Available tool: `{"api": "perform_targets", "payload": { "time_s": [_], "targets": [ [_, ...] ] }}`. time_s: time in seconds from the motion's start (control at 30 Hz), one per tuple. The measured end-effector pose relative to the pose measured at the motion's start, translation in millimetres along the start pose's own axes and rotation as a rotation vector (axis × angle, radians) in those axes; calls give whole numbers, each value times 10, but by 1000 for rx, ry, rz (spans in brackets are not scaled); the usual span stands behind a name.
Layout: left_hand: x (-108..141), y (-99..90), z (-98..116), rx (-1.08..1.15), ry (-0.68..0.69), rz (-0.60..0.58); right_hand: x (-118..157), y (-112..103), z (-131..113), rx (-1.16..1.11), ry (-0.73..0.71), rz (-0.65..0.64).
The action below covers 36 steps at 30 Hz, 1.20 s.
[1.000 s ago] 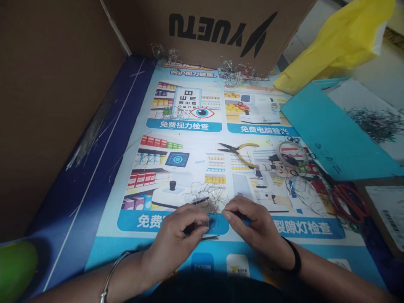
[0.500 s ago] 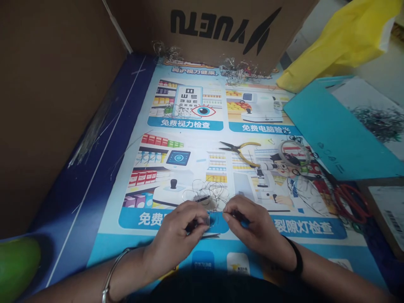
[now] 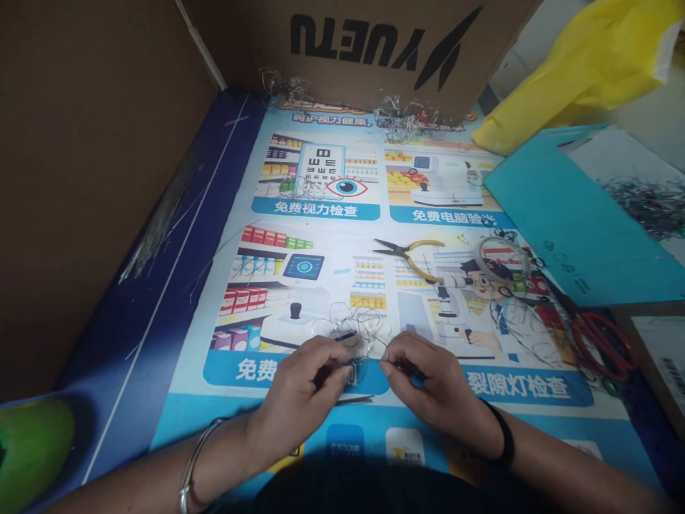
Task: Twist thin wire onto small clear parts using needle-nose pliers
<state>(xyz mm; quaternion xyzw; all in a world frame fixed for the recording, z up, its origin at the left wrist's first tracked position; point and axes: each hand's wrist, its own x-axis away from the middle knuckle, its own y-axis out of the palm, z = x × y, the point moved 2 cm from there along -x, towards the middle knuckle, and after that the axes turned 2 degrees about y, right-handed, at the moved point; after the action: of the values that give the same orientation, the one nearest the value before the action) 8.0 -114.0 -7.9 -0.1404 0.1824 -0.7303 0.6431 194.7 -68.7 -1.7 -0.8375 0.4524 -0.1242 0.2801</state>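
Note:
A loose tangle of thin wire (image 3: 359, 330) lies between my hands on the printed sheet. My left hand (image 3: 302, 389) is at its left side, thumb and fingertips brought close together; whatever they hold is too fine to make out. On the right, my right hand (image 3: 428, 378) pinches a thin wire of the tangle between thumb and forefinger. Just below the tangle lies a thin dark pointed tool (image 3: 356, 400), its left end hidden by my left hand. Yellow-handled pliers (image 3: 409, 258) rest above my right hand, jaws pointing left.
Cardboard walls (image 3: 251, 43) stand at the left and back. Wire bundles (image 3: 404, 121) lie by the back wall. To the right are a tape roll (image 3: 503, 260), red-handled scissors (image 3: 602, 345) and a turquoise folder (image 3: 583, 221). A green object (image 3: 35, 442) sits lower left.
The fingertips of my left hand have shifted slightly up and left, near the tangle. My right hand keeps its pinch. The whole view has moved a little.

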Motion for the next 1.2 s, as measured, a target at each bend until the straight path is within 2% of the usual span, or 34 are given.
{"api": "perform_targets", "payload": {
  "time_s": [0.1,0.43,0.57,0.67,0.83,1.03,1.2],
  "targets": [
    [0,-1,-7,21,-24,-5,-1,3,1,-1,3,3],
    [-29,-7,-2,-30,78,12,7,6,-10,49,23,46],
    [-21,-6,-6,-34,90,13,34,12,17,29,53,105],
    [-13,-6,-11,-39,116,13,37,11,21,61,-18,157],
    [-15,-7,-12,-39,148,8,-2,26,-17,192,-189,116],
    [-25,-17,-22,-28,105,-12,-51,15,-31,220,-222,94],
    [-27,-31,-24,4,42,-21,-95,-7,-69,198,-185,0]
  ]
}}
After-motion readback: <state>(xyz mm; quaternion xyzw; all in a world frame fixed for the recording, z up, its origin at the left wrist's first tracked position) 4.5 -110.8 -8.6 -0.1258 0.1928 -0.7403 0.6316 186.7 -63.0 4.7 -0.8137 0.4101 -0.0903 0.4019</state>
